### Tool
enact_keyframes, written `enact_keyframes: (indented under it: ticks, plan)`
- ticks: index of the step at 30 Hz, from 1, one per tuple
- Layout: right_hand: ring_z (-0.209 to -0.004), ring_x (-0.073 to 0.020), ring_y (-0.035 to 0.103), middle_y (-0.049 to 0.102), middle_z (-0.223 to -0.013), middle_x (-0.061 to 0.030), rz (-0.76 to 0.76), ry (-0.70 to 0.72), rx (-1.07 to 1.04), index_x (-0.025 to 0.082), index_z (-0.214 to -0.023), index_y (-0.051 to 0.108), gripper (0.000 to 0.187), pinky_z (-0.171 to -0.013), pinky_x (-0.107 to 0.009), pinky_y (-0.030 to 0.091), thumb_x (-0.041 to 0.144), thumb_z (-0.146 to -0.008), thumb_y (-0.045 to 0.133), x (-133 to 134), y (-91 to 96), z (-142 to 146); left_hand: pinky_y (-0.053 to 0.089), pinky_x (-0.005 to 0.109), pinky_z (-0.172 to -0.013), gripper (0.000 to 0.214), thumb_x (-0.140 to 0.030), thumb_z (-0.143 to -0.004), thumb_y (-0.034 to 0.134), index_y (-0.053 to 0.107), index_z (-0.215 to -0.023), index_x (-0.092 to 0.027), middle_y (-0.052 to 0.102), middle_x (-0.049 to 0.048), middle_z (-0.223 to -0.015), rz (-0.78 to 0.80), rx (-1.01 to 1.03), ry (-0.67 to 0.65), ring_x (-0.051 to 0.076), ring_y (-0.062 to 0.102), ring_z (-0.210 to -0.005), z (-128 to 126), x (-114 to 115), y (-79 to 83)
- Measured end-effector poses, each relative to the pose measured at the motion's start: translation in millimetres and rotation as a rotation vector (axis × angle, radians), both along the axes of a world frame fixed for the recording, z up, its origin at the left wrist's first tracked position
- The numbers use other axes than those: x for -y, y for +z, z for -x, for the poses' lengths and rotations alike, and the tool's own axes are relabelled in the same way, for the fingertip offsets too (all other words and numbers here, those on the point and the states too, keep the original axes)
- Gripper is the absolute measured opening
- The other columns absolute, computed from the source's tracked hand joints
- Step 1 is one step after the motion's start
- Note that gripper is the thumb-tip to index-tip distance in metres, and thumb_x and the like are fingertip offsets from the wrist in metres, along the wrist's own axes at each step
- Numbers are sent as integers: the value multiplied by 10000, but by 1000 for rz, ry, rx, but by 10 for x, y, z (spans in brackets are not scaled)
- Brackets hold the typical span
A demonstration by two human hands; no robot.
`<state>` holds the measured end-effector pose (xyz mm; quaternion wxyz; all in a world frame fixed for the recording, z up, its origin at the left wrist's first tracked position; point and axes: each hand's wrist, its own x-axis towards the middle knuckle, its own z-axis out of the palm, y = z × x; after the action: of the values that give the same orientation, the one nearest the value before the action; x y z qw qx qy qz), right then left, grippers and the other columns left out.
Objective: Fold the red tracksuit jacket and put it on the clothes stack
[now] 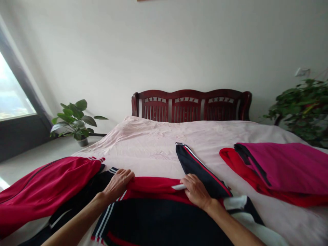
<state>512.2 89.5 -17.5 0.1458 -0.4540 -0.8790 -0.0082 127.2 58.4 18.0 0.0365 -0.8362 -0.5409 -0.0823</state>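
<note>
A navy and red track jacket (159, 212) lies spread on the bed (153, 143) before the person. The left hand (118, 183) presses its red collar band, fingers curled onto the cloth. The right hand (196, 190) rests palm-down at the band's other end, fingers flat, beside a striped navy sleeve (197, 167). Folded magenta and red garments (279, 171) lie well apart, right.

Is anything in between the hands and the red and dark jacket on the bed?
No. Both hands already rest on the jacket: the left hand on its red band, the right hand by a white strip. Nothing visible lies between them and the cloth.
</note>
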Motion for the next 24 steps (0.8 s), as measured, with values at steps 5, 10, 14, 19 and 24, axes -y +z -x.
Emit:
enact_keyframes:
  ticks: [5,10,14,19,24]
  plan:
    - [-972,-206,585,685,-972,-36,228,105,-140,223,-924,685,376,-930,-319,439,40,-658,494,170,64,-124,395,363,-887,307,-74,-777,483,603,-989,-260,651,47,-1017,115,-57,35,237,577,-971,111,176,-29]
    - [-1103,-180,629,703,-1176,-37,453,-108,-508,201,-1104,691,433,-981,-261,458,148,-715,510,-84,226,-357,449,342,-872,319,-171,-726,582,671,-1012,-282,670,25,-1063,411,20,-12,233,634,-986,-30,175,273]
    - [-1181,-180,613,679,-1266,-72,402,-568,-478,180,-1226,642,460,-1006,-264,442,175,-819,427,-539,292,-618,471,294,-954,318,-336,-900,504,670,-1168,-297,674,30,-1206,411,321,-151,205,640,-1089,-523,129,297]
    - [-1264,-363,544,630,-1294,-214,424,-853,-398,129,-1214,648,445,-1012,-466,432,303,-824,523,-966,280,-803,308,397,-1195,566,-428,-928,493,484,-1465,-250,472,80,-1535,444,437,-235,262,409,-1422,-1343,99,9]
    - [-1231,-388,559,676,-1177,-214,482,-858,-439,125,-1095,681,430,-969,-480,459,350,-729,649,-1174,307,-700,177,544,-1227,708,-380,-865,588,381,-1526,-235,333,90,-1611,552,345,-382,310,231,-1507,-1814,226,-155]
